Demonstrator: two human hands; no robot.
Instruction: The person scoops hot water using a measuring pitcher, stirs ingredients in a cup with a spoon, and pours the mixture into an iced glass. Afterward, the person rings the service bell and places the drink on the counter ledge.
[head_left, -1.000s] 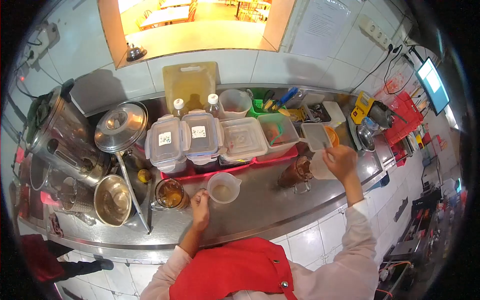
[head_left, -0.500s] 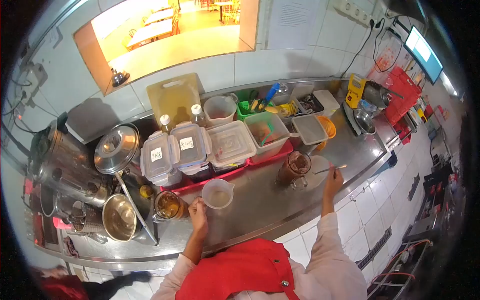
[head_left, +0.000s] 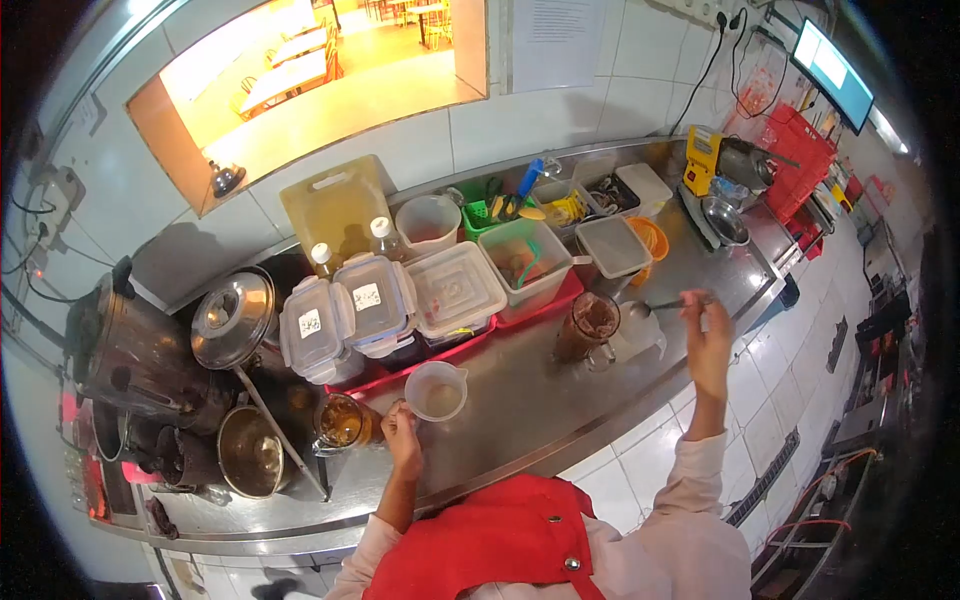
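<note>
My left hand (head_left: pixel 401 432) is closed on the handle of a clear plastic measuring cup (head_left: pixel 436 391) with a little liquid in it. Just left of that hand stands a glass mug of amber drink (head_left: pixel 342 422). My right hand (head_left: pixel 706 316) pinches the handle of a spoon (head_left: pixel 645 310), its bowl pointing left. The spoon's bowl is over a clear plastic piece (head_left: pixel 640 337) on the counter, beside a glass mug of brown drink (head_left: pixel 590 330).
Lidded containers (head_left: pixel 455 288) sit in a pink tray along the wall. A metal pot (head_left: pixel 250 452), a large lid (head_left: pixel 233 318) and a tall steel vessel (head_left: pixel 135 350) crowd the left. A scale with a metal bowl (head_left: pixel 725 220) stands right.
The view has turned. My right hand has moved up and to the right of the brown drink with the spoon now clearly visible. My left hand keeps hold of the measuring cup.
</note>
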